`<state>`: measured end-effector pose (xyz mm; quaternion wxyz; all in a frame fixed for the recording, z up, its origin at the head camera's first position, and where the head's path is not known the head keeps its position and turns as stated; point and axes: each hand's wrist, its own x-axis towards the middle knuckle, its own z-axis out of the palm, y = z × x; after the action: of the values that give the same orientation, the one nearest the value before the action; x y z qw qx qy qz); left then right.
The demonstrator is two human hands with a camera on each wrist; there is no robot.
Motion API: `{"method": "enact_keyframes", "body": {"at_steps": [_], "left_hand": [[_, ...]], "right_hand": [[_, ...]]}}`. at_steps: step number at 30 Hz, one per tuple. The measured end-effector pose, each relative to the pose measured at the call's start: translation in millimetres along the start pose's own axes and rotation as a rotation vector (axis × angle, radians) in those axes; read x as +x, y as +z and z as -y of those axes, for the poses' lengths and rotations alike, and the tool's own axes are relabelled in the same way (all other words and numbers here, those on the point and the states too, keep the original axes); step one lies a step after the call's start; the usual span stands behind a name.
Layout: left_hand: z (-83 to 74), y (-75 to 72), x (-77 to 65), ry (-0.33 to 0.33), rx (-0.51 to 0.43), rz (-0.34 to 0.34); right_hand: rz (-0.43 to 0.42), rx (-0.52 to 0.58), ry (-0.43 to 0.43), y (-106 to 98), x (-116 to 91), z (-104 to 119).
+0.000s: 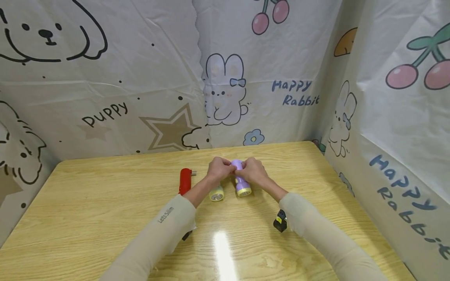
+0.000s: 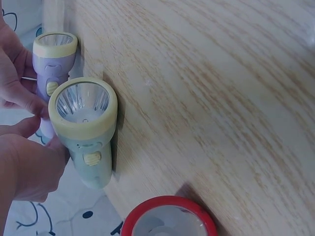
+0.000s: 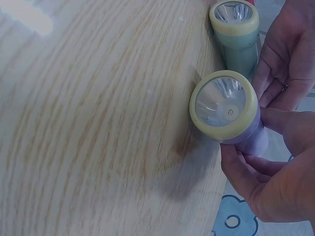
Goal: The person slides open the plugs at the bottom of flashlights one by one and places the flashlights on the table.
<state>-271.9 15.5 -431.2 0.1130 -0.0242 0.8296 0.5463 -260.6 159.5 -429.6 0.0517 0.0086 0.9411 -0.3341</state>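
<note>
A purple flashlight [image 1: 243, 186] with a pale yellow head ring lies at the back of the table, its lens facing the near side. My right hand [image 1: 254, 170] grips its body from the right, thumb and fingers on either side in the right wrist view. From the left, my left hand [image 1: 219, 168] pinches its tail part between thumb and fingertips. A green flashlight [image 2: 93, 167] with a pale yellow head ring [image 2: 110, 120] lies just left of the purple one, partly under my left hand in the head view.
Left of the green flashlight lies a red flashlight [image 1: 185, 180] with metal prongs at its far end, partly covered by my left sleeve [image 1: 168, 222]. A small black object [image 1: 280, 222] with a yellow patch sits beside my right sleeve [image 1: 306, 218]. Printed sheets [image 1: 168, 78] wall the table's back.
</note>
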Motion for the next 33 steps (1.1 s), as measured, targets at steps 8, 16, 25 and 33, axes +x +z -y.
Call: {"method": "enact_keyframes", "body": {"at_steps": [8, 16, 25, 33], "left_hand": [[-1.7, -5.6, 1.1, 0.010, 0.040, -0.006], [0.6, -13.6, 2.8, 0.021, 0.069, -0.027], [1.2, -25.2, 3.4, 0.028, 0.038, -0.049], [4.1, -31.4, 3.0, 0.052, 0.016, -0.092]], "right_hand": [[-0.006, -0.020, 0.025, 1.0, 2.9, -2.0], [0.004, -0.025, 0.023, 2.2, 4.0, -2.1], [0.007, -0.039, 0.023, 4.2, 6.6, -2.7], [0.023, -0.040, 0.035, 3.4, 8.3, -2.7]]}}
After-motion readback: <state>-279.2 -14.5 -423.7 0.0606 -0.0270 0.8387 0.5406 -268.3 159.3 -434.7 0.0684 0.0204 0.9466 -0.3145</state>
